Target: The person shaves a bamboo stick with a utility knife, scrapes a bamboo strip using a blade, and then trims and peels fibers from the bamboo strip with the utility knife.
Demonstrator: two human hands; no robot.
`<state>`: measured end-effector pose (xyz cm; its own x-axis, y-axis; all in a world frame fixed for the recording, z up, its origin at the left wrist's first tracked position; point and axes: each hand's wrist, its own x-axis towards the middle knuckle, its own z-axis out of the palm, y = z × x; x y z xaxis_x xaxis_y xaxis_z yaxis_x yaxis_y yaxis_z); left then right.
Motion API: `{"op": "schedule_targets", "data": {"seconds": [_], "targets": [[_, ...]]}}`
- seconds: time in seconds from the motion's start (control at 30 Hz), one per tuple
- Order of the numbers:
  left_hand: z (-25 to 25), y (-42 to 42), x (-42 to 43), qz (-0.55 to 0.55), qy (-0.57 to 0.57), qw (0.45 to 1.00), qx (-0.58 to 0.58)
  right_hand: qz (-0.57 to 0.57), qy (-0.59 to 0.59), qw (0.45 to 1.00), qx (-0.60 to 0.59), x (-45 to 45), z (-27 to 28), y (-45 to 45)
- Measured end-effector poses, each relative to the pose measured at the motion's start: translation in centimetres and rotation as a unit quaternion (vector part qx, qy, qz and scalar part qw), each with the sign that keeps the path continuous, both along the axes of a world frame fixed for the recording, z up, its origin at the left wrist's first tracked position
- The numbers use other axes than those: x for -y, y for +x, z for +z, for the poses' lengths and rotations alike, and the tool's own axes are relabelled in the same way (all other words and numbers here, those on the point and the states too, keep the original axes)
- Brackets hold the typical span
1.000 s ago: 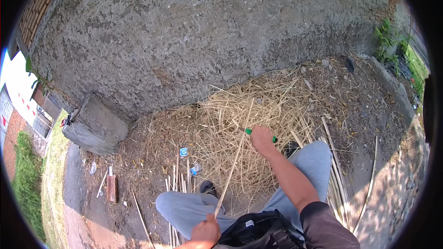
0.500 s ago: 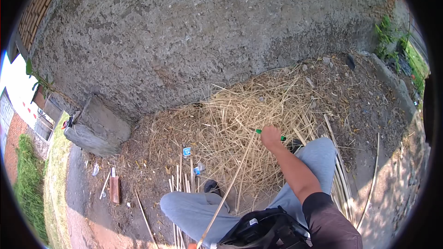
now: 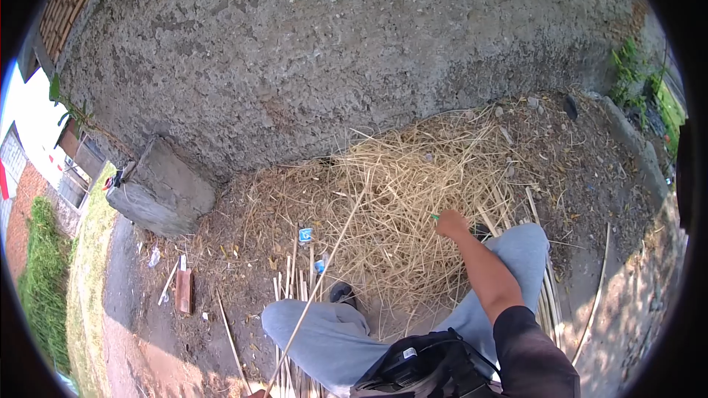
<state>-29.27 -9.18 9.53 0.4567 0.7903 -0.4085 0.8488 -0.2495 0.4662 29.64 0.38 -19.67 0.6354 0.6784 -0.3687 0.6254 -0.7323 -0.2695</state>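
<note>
My right hand (image 3: 451,225) is closed round a green-handled tool (image 3: 436,217), above the pile of pale shavings (image 3: 405,177); most of the tool is hidden by the fingers. A long thin strip (image 3: 318,280) slants from the shavings down across my left knee. At its lower end, my left hand (image 3: 257,393) shows only as a sliver at the bottom edge, against the strip. The strip's upper end stands apart from the tool, to its left.
More strips (image 3: 296,284) lie beside my left leg, and others (image 3: 549,302) beside my right. A rough wall (image 3: 354,44) rises ahead. A concrete block (image 3: 164,191), a reddish brick (image 3: 184,291) and a blue wrapper (image 3: 304,234) are on the left.
My left hand has drawn down and left to the frame's edge with the strip. The strip's upper end has come away from the tool. My right hand has shifted slightly right.
</note>
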Motion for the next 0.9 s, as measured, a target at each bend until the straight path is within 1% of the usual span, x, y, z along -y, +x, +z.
{"op": "schedule_targets", "data": {"seconds": [0.03, 0.07, 0.1, 0.13, 0.17, 0.2, 0.23, 0.27, 0.3, 0.33, 0.37, 0.4, 0.43, 0.47, 0.5, 0.57, 0.6, 0.63, 0.67, 0.73, 0.77, 0.8, 0.87, 0.9], "targets": [[-1.2, -0.7, -1.6, -0.044, 0.045, 0.997, 0.036, 0.005, 0.016, 0.998, -0.054, -1.0, 1.2, 0.1], [-2.2, -1.5, -3.1, -0.088, 0.091, 0.989, 0.071, -0.004, 0.076, 0.992, -0.100, -1.7, 3.2, 0.0], [-1.3, -0.9, -5.2, -0.095, 0.022, 0.995, -0.006, -0.011, 0.137, 0.980, -0.145, -2.1, 5.7, -0.3], [-1.4, -0.7, -6.9, -0.096, 0.014, 0.995, -0.024, -0.063, 0.235, 0.944, -0.220, -2.6, 8.1, -0.8], [-1.7, -0.5, -8.5, -0.097, 0.004, 0.994, -0.043, -0.113, 0.328, 0.891, -0.293, -2.8, 10.7, -1.5], [-1.7, -0.1, -9.9, -0.099, 0.005, 0.994, -0.039, -0.126, 0.391, 0.824, -0.390, -2.1, 14.7, -2.4], [-1.6, 0.7, -11.3, -0.098, -0.013, 0.995, -0.018, -0.136, 0.448, 0.743, -0.478, -1.1, 18.7, -3.2], [-1.3, 1.7, -12.3, -0.098, -0.033, 0.995, 0.003, -0.138, 0.451, 0.745, -0.472, -0.2, 21.5, -3.8], [-1.1, 3.0, -13.1, -0.104, -0.033, 0.994, 0.008, -0.139, 0.493, 0.707, -0.487, 0.6, 23.8, -4.2], [-0.7, 4.3, -13.8, -0.114, -0.032, 0.993, 0.024, -0.139, 0.534, 0.667, -0.500, 1.3, 24.9, -3.9], [-0.4, 5.7, -14.5, -0.124, -0.029, 0.991, 0.040, -0.141, 0.539, 0.668, -0.493, 1.8, 25.1, -3.1], [-0.4, 6.9, -15.6, -0.129, -0.028, 0.990, 0.044, -0.120, 0.562, 0.687, -0.444, 2.4, 25.3, -2.3], [-0.6, 8.0, -16.9, -0.145, -0.018, 0.989, 0.018, -0.099, 0.582, 0.703, -0.396, 2.9, 25.3, -1.6], [-0.6, 9.1, -18.1, -0.160, -0.007, 0.987, -0.007, -0.099, 0.584, 0.703, -0.393, 3.2, 25.4, -1.1], [-0.2, 10.8, -18.5, -0.150, 0.035, 0.988, -0.017, -0.123, 0.611, 0.672, -0.400, 3.5, 25.5, -0.6], [-1.4, 13.1, -20.2, -0.158, 0.058, 0.986, -0.002, -0.155, 0.640, 0.616, -0.432, 4.2, 24.9, 0.7], [-2.0, 14.3, -21.1, -0.164, 0.080, 0.983, 0.010, -0.155, 0.642, 0.616, -0.430, 4.5, 24.6, 1.1], [-2.4, 15.4, -21.7, -0.180, 0.079, 0.980, -0.041, -0.170, 0.645, 0.614, -0.422, 4.6, 24.3, 1.5], [-3.0, 16.4, -22.2, -0.181, 0.078, 0.979, -0.042, -0.187, 0.646, 0.612, -0.415, 4.8, 23.9, 1.8], [-4.5, 18.2, -23.0, -0.181, 0.119, 0.975, -0.047, -0.205, 0.635, 0.619, -0.413, 4.9, 23.2, 2.8], [-5.0, 19.1, -23.5, -0.150, 0.129, 0.980, -0.032, -0.208, 0.636, 0.623, -0.405, 5.0, 23.3, 3.4], [-5.6, 20.0, -24.1, -0.153, 0.126, 0.980, -0.032, -0.210, 0.638, 0.626, -0.397, 5.0, 23.5, 3.9], [-6.3, 21.4, -25.0, -0.103, 0.275, 0.956, -0.003, -0.205, 0.639, 0.624, -0.401, 5.0, 23.6, 4.6], [-6.5, 22.1, -25.4, -0.103, 0.274, 0.956, -0.002, -0.192, 0.650, 0.592, -0.435, 4.9, 23.5, 4.9]]}}
